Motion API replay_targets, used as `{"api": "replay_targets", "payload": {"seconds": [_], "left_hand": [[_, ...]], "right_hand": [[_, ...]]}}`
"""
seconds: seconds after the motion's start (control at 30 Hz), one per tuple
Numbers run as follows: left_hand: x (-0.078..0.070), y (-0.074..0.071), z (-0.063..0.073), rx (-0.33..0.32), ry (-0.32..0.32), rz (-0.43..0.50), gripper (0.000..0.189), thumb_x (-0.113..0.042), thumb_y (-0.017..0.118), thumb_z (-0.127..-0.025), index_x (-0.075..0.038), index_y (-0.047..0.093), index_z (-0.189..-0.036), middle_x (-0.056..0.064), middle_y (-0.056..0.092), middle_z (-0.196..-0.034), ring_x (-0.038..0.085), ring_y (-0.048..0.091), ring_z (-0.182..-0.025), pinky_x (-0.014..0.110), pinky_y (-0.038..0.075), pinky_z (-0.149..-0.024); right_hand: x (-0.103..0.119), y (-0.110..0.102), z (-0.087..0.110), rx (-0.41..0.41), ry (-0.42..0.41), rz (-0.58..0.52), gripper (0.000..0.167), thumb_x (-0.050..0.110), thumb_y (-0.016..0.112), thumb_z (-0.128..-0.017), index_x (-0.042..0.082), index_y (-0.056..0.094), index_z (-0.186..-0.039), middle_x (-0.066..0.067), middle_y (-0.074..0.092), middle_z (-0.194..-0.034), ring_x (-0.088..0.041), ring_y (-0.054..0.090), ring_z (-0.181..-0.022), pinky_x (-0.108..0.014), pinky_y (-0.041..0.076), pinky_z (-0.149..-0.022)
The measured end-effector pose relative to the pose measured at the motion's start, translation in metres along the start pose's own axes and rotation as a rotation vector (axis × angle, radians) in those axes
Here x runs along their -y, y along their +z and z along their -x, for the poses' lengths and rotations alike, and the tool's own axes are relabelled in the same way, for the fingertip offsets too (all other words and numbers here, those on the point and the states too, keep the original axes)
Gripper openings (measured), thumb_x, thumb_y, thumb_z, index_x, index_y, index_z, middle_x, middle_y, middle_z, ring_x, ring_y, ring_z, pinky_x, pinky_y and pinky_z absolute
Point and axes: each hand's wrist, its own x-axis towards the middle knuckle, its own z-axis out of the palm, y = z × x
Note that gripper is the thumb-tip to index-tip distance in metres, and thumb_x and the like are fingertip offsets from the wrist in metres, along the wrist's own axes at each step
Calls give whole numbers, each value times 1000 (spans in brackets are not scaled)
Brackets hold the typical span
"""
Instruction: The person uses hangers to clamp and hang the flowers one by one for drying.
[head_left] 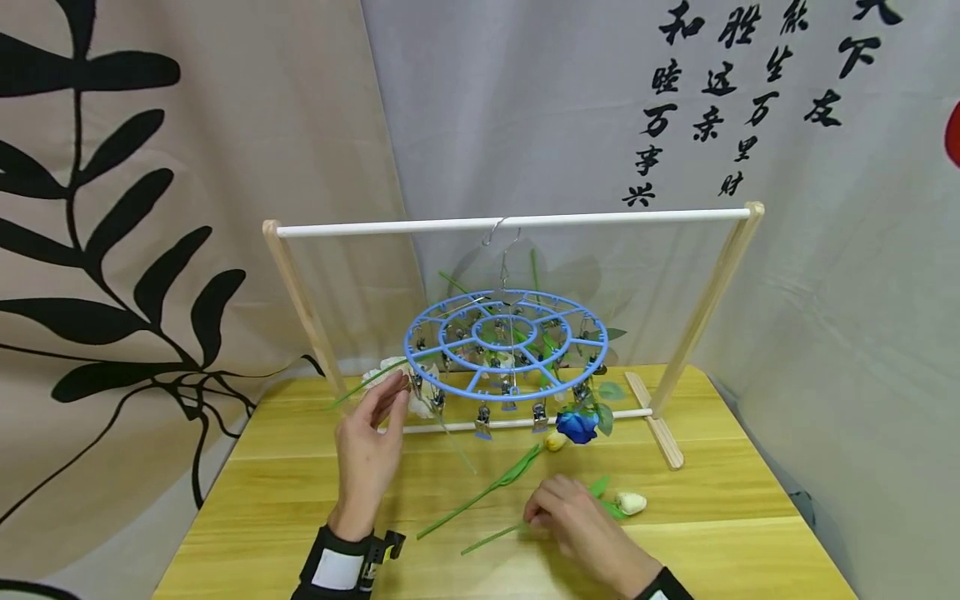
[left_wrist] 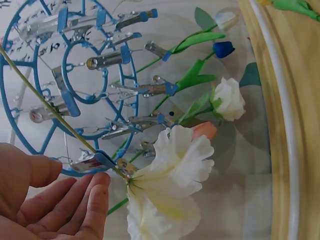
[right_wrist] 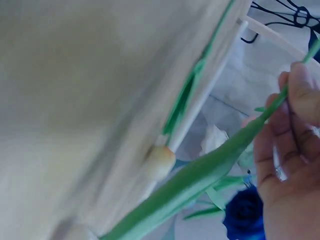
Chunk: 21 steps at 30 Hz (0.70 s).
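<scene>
My left hand [head_left: 371,450] is at the left rim of a blue round clip hanger [head_left: 506,392]. Its fingers are spread loosely beside a metal clip [left_wrist: 92,162] that grips the stem of a large white flower [left_wrist: 182,157]; the thumb tip is close to the clip's end, and whether it touches cannot be told. Low over the table, my right hand [head_left: 573,521] pinches the green stem of a white tulip [head_left: 630,502] between thumb and fingers. A yellow tulip [head_left: 555,440] lies on the table, its stem pointing toward the near left.
The hanger hangs by a hook from the white bar [head_left: 420,226] of a wooden-legged stand [head_left: 697,317]. Other clips hold a blue rose [head_left: 577,426], a white rose [left_wrist: 230,99] and a blue bud [left_wrist: 223,49]. A lower white rod [head_left: 450,427] spans the stand above the wooden table [head_left: 285,508].
</scene>
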Motion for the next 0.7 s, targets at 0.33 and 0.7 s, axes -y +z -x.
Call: {"api": "replay_targets", "payload": {"seconds": [0.33, 0.7], "left_hand": [[-7, -11, 39, -36, 51, -148, 19, -7, 80, -111, -9, 87, -128, 3, 91, -123, 19, 86, -104, 4, 58, -91], [-2, -2, 76, 128, 34, -103, 13, -4, 82, -109, -14, 90, -113, -7, 90, -108, 7, 83, -92, 14, 64, -84]], "right_hand": [[8, -29, -15, -143, -98, -214, 11, 14, 71, -116, 19, 81, -114, 8, 75, -113, -7, 73, -105, -11, 61, -97], [15, -50, -31, -437, -94, -454, 12, -5, 75, -108, 2, 80, -116, -9, 77, -108, -18, 75, -96, -19, 63, -89]]}}
